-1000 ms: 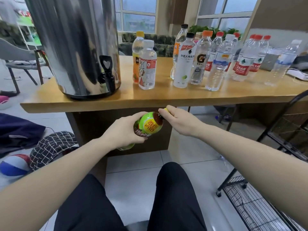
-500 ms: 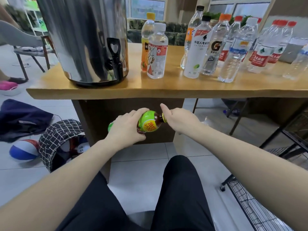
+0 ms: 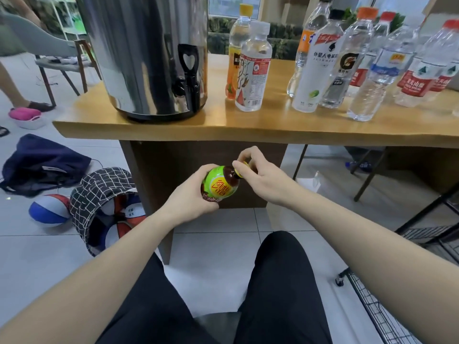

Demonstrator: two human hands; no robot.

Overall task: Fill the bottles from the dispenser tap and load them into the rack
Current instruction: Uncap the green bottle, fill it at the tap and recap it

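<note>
My left hand point(image 3: 192, 194) grips a small brown bottle with a green and yellow label point(image 3: 219, 186), held tilted below the table edge. My right hand point(image 3: 258, 176) pinches its yellow cap point(image 3: 239, 171) between thumb and fingers. On the wooden table point(image 3: 248, 130) stands a steel dispenser point(image 3: 146, 53) with a black tap point(image 3: 188, 78). To its right stand several plastic bottles point(image 3: 253, 68), some clear and capped. A black wire rack point(image 3: 387, 306) sits on the floor at the lower right.
A checked bag of balls point(image 3: 104, 204), a loose ball point(image 3: 48, 209) and a dark cloth bag point(image 3: 42, 165) lie on the floor at left. A chair point(image 3: 57, 58) and another person's leg point(image 3: 15, 85) are at far left. My legs fill the bottom.
The view has shifted down and closer to the table. My right hand's fingers have turned on the cap, now pinching it from above. The bottle stays in my left hand.
</note>
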